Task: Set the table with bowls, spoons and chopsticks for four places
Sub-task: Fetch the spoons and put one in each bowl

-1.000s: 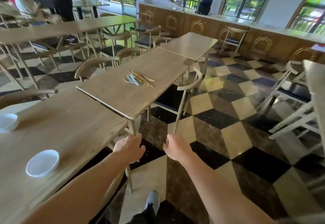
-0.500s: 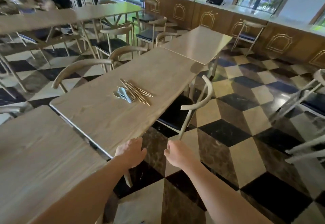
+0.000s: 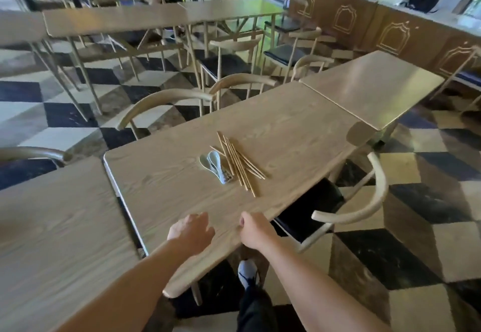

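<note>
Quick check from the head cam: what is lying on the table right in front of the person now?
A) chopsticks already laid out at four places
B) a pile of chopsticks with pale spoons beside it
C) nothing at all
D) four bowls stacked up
B: the chopsticks lie in one loose bundle mid-table, the spoons bunched against their left side; no bowls show on this table.

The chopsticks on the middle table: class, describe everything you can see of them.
The thin tan wooden chopsticks lie flat in a loose, fanned bundle near the middle of the light wood-grain table. They look like plain, slender sticks, several of them crossing; the exact count is unclear. Their tips point roughly toward the near table edge. The pale blue-white spoons lie right beside them, apparently touching. Neither hand touches them.
</note>
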`<act>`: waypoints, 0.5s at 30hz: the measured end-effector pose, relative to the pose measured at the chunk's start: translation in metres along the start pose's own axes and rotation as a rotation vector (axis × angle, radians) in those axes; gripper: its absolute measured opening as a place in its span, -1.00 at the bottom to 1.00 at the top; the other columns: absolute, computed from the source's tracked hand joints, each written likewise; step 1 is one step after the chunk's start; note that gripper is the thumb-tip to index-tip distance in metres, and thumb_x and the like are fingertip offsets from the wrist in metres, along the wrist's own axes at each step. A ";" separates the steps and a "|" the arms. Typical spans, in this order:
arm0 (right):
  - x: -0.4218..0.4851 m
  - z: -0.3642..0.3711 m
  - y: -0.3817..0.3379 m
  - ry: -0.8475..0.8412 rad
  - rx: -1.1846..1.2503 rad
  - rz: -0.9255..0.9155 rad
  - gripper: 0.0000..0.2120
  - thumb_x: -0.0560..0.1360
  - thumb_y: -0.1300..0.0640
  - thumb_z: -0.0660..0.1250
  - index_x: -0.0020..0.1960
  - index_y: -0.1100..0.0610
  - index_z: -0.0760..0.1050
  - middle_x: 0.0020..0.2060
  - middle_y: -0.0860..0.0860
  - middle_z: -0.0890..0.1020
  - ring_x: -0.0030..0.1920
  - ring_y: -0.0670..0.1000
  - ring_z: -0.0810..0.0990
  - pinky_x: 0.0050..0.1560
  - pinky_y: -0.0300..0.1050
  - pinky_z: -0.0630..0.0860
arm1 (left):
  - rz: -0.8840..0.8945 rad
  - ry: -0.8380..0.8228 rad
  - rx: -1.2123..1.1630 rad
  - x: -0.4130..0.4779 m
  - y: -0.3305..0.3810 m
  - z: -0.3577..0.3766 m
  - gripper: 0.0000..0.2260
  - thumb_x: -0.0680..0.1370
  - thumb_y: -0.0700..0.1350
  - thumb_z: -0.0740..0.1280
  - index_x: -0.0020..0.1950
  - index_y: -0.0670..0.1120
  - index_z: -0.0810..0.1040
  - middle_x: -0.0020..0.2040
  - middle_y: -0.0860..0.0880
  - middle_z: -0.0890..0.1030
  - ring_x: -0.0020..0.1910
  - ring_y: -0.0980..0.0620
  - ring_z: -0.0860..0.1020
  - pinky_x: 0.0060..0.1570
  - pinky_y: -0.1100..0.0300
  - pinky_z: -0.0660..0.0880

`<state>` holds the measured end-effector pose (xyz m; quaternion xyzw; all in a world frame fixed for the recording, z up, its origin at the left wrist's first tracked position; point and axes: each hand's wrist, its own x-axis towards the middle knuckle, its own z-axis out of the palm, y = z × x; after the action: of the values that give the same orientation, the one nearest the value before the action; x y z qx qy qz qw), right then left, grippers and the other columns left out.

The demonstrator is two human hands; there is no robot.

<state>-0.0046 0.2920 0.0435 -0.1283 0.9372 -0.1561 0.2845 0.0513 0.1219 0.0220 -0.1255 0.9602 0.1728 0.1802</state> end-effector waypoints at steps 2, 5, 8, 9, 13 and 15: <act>0.046 -0.019 -0.001 -0.023 -0.008 -0.036 -0.86 0.55 0.13 0.21 0.06 0.16 0.45 0.07 0.13 0.57 0.04 0.15 0.56 -0.01 -0.06 0.49 | -0.091 0.017 -0.036 0.037 0.000 -0.006 -0.73 0.58 0.12 0.16 0.11 -0.03 0.47 0.09 -0.06 0.60 0.01 -0.13 0.59 -0.17 0.12 0.43; 0.113 -0.048 -0.005 -0.060 -0.024 -0.099 -0.80 0.54 0.12 0.23 0.13 0.16 0.44 0.09 0.13 0.58 0.09 0.15 0.57 -0.01 -0.11 0.47 | -0.248 0.019 -0.107 0.087 0.004 -0.019 -0.73 0.58 0.11 0.17 0.09 -0.04 0.47 0.06 -0.09 0.61 -0.06 -0.14 0.55 -0.17 0.11 0.43; 0.171 -0.071 -0.012 -0.097 0.003 -0.139 -0.75 0.56 0.05 0.25 0.19 0.13 0.45 0.10 0.10 0.62 0.07 0.14 0.60 -0.10 -0.15 0.39 | -0.380 -0.001 -0.184 0.138 0.010 -0.027 -0.74 0.58 0.08 0.17 0.11 -0.07 0.47 0.00 -0.11 0.59 -0.14 -0.14 0.50 -0.15 0.09 0.48; 0.190 -0.075 -0.016 -0.114 0.021 -0.149 -0.81 0.55 0.05 0.26 0.11 0.12 0.45 0.08 0.10 0.63 -0.01 0.14 0.59 -0.13 -0.16 0.37 | -0.424 -0.006 -0.229 0.155 0.013 -0.029 -0.75 0.58 0.06 0.17 0.12 -0.07 0.46 0.00 -0.11 0.59 -0.13 -0.15 0.52 -0.13 0.08 0.51; 0.260 -0.076 -0.035 -0.182 0.115 -0.147 -0.83 0.53 0.10 0.27 0.07 0.16 0.43 0.03 0.11 0.65 -0.13 0.10 0.55 -0.18 -0.13 0.41 | -0.640 0.003 -0.549 0.219 0.019 -0.034 -0.78 0.56 -0.01 0.22 0.09 -0.12 0.47 -0.04 -0.12 0.59 -0.09 -0.16 0.58 -0.15 0.09 0.52; 0.286 -0.071 -0.044 -0.196 0.132 -0.132 -0.68 0.53 0.11 0.29 0.24 0.21 0.43 0.09 0.12 0.63 0.01 0.14 0.63 -0.16 -0.14 0.47 | -0.743 0.015 -0.696 0.245 0.015 -0.031 -0.79 0.53 -0.02 0.23 0.06 -0.12 0.47 -0.05 -0.12 0.61 -0.13 -0.14 0.60 -0.19 0.10 0.53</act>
<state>-0.2696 0.1732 -0.0255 -0.1853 0.8820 -0.2227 0.3717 -0.1836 0.0805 -0.0420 -0.5125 0.7375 0.4057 0.1701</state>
